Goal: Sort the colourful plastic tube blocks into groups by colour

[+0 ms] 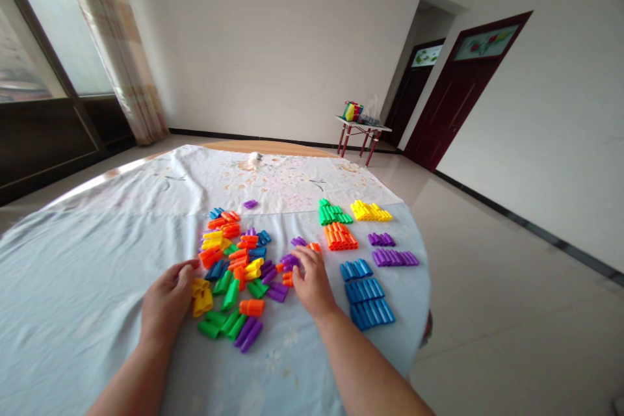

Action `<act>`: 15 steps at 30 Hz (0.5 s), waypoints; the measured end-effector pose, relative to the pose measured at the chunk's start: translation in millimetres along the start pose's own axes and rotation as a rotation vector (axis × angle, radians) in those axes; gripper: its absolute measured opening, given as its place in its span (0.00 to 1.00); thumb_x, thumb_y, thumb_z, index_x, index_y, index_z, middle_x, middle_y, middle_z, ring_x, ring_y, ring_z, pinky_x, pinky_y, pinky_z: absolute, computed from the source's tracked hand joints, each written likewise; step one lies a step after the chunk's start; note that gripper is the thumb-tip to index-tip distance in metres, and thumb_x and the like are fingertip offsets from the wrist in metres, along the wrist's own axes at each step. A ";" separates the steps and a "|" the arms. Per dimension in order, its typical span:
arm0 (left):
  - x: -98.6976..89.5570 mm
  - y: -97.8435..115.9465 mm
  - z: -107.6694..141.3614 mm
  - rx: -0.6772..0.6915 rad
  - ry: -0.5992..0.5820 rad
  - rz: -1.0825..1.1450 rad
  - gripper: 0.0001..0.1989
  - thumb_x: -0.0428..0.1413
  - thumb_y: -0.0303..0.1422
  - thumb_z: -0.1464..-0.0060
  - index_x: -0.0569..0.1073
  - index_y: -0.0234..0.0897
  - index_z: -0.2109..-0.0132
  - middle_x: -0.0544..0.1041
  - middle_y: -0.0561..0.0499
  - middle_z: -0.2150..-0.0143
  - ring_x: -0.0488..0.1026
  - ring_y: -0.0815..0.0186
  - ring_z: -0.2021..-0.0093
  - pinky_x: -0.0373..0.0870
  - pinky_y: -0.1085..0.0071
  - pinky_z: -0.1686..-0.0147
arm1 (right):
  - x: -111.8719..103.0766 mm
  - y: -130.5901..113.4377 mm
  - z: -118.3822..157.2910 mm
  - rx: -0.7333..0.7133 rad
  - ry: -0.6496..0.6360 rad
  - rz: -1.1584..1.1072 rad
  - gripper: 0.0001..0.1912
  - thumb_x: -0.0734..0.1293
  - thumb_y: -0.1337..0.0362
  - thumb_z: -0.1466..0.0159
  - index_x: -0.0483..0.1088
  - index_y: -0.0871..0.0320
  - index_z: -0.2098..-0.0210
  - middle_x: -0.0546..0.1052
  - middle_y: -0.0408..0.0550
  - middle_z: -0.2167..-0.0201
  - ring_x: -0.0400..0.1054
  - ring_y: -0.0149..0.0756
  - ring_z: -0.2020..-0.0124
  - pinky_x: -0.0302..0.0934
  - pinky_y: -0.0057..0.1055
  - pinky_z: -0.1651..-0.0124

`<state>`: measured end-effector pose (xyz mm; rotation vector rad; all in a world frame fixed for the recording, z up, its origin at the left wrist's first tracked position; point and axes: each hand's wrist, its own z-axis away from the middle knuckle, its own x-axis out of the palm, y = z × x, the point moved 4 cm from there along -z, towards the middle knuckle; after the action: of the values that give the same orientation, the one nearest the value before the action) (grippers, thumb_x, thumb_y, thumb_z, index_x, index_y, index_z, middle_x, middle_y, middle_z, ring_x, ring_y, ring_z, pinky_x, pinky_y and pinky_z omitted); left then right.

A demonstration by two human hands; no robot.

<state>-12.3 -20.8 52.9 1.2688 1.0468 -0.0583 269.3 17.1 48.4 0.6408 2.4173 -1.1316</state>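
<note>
A mixed pile of small plastic tube pieces, with orange [251, 307], green [231, 295], yellow [202, 303] and purple [248, 334] ones, lies in the middle of the cloth. At the pile's left edge is my left hand [168, 296], its fingers curled beside the yellow pieces; its fingertips are partly hidden. My right hand [312, 279] reaches over the pile's right side, fingers bent at purple pieces [289, 262]; whether it grips one is unclear. Sorted by colour at the right are green [333, 213], yellow [370, 211], orange [340, 236], purple [394, 258] and blue groups [369, 291].
The round table [73, 260] has a pale blue and a white floral cloth. A single purple piece [250, 204] lies beyond the pile. Farther back, a small table [363, 125] holds a colourful bag [351, 111] and clear plastic. Dark red doors stand at the right.
</note>
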 end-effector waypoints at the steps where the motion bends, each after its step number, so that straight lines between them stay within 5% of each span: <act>1: 0.2 -0.7 -0.2 -0.007 -0.004 0.006 0.20 0.45 0.41 0.49 0.74 0.37 0.56 0.76 0.51 0.70 0.71 0.66 0.70 0.63 0.76 0.74 | -0.4 1.2 -0.8 -0.001 0.000 0.008 0.20 0.58 0.74 0.44 0.69 0.63 0.52 0.71 0.57 0.53 0.62 0.42 0.48 0.56 0.44 0.44; 7: 0.3 -3.2 -1.0 -0.047 -0.017 0.025 0.20 0.45 0.41 0.49 0.74 0.39 0.56 0.76 0.51 0.69 0.71 0.65 0.69 0.63 0.75 0.73 | 6.9 9.2 -4.8 -0.008 -0.095 -0.012 0.21 0.59 0.74 0.44 0.69 0.61 0.52 0.74 0.54 0.55 0.65 0.42 0.51 0.59 0.44 0.46; 15: 3.4 -16.2 -9.5 -0.049 -0.024 0.009 0.21 0.44 0.45 0.49 0.73 0.42 0.55 0.75 0.52 0.70 0.72 0.63 0.68 0.65 0.73 0.72 | -0.2 6.6 -8.9 0.075 -0.059 -0.035 0.17 0.59 0.75 0.43 0.72 0.60 0.58 0.75 0.51 0.63 0.67 0.38 0.56 0.61 0.37 0.49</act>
<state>-25.2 -17.4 39.2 1.2255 1.0157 -0.0408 271.8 27.8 49.8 0.5824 2.3548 -1.2429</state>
